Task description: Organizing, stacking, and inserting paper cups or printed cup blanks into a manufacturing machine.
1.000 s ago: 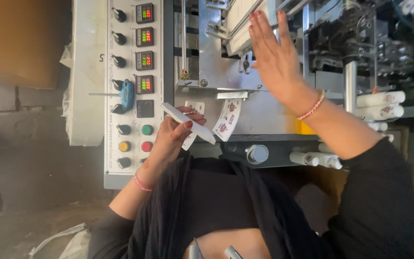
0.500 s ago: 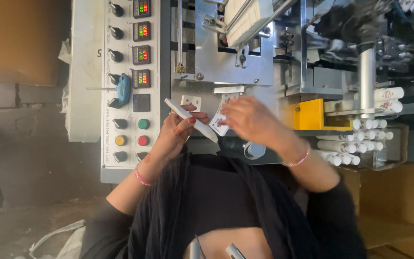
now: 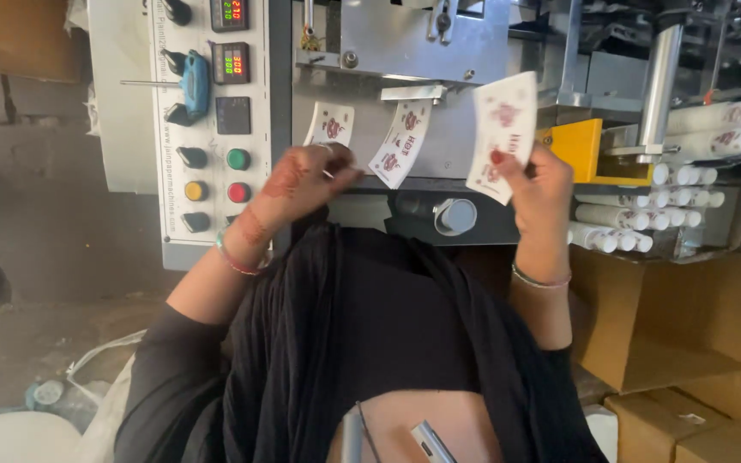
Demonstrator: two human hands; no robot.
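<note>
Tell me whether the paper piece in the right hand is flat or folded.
Flat: the paper piece is spread open, its printed face showing, pinched at its lower edge by the right hand.

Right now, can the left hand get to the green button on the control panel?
Probably yes: the left hand is just beside the green button, with nothing between them, though its fingers already pinch a paper blank.
</note>
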